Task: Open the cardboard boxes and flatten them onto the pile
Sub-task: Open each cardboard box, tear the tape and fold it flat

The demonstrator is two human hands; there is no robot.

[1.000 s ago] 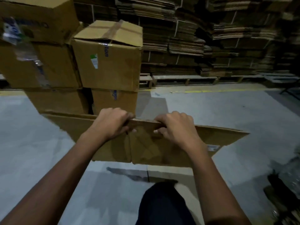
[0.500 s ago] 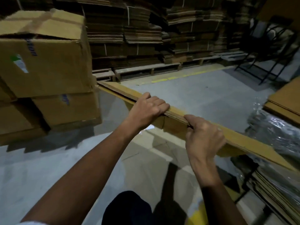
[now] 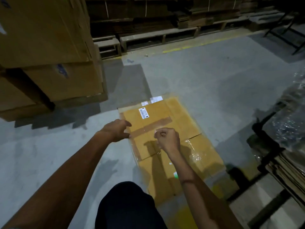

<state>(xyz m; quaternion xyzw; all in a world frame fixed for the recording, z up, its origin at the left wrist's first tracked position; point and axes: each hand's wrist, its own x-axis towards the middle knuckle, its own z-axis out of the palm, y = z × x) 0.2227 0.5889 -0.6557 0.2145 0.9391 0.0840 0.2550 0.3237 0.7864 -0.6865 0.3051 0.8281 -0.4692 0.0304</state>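
A flattened cardboard box (image 3: 166, 129) lies flat on the grey floor in front of me, with brown tape across it and a white label near its far end. My left hand (image 3: 115, 131) hovers over its left edge, fingers spread and loosely bent, holding nothing. My right hand (image 3: 167, 140) hangs above the middle of the cardboard with its fingers curled in and nothing in them. Whether either hand touches the cardboard is unclear. Sealed cardboard boxes (image 3: 49, 47) stand stacked at the left.
Piles of flattened cardboard (image 3: 148, 14) on low wooden pallets line the back wall. At the right are a stack of flat cardboard (image 3: 287, 172), crinkled clear plastic (image 3: 292, 119) and a dark metal frame (image 3: 264, 129). My dark-clothed knee (image 3: 127, 205) is at the bottom.
Both hands gripped the flattened box by its top edge and swung it to the right; now it lies flat on the floor and both hands have let go.
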